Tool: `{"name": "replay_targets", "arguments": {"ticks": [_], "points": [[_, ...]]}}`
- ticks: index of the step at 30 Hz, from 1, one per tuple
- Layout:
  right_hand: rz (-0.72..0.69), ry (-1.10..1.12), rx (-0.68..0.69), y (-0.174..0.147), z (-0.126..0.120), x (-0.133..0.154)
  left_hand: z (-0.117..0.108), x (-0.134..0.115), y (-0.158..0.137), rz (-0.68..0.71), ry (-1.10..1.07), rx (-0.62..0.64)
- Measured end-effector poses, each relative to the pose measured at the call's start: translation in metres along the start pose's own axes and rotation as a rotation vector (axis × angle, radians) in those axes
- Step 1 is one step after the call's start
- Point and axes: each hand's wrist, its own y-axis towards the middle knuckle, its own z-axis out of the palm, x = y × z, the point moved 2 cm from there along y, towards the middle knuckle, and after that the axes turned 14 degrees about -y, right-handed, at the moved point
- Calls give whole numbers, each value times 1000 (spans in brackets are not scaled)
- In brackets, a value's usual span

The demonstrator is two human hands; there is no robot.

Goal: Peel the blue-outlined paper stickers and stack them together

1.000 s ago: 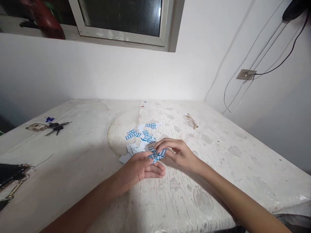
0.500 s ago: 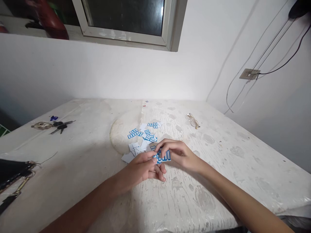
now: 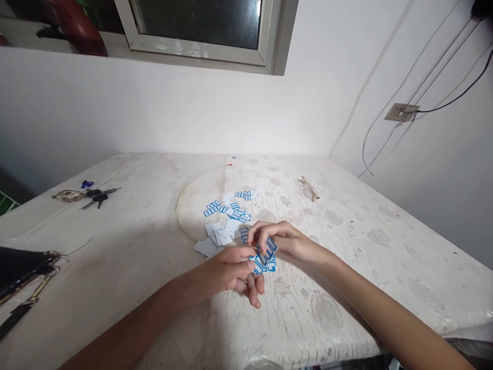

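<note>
My left hand (image 3: pixel 233 268) pinches small white paper cards printed with blue rectangles (image 3: pixel 259 265) between thumb and index finger, its lower fingers loosely curled. At the same cards, my right hand (image 3: pixel 283 237) grips a tilted card (image 3: pixel 271 247) with its fingertips. The two hands nearly touch, and their fingers hide part of the cards. Beyond them lies a loose pile of similar cards: some show blue print (image 3: pixel 239 211), while blank white ones (image 3: pixel 217 236) overlap beside my left hand.
The table (image 3: pixel 327 298) has a whitish, worn plastic cover. Eyeglasses (image 3: pixel 308 188) lie at the back right, keys (image 3: pixel 98 196) at the left. A black pouch (image 3: pixel 23 272) with a metal clip sits at the left edge. A wall socket (image 3: pixel 401 112) with cables is on the right.
The held cards have spread and tilted; one now stands at an angle in my right fingertips, with more blue print showing below it. The view has shifted slightly.
</note>
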Motion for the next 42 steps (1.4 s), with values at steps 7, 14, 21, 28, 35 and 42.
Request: {"name": "replay_targets", "arguments": {"ticks": [7, 14, 21, 28, 35, 42], "points": [[7, 144, 22, 1, 5, 4, 4, -5, -3, -28, -119, 104], [19, 20, -14, -2, 9, -4, 1, 1, -1, -54, -176, 75], [-2, -27, -14, -5, 7, -3, 2, -2, 0, -37, -227, 69], [49, -163, -216, -3, 9, -4, -1, 1, 4, 6, -190, -80], [-78, -183, -298, -2, -2, 3, -9, 1, 7, 65, -246, -229], [-28, -311, -143, -2, 0, -7, -6, -4, 5, 123, -273, -123]]}}
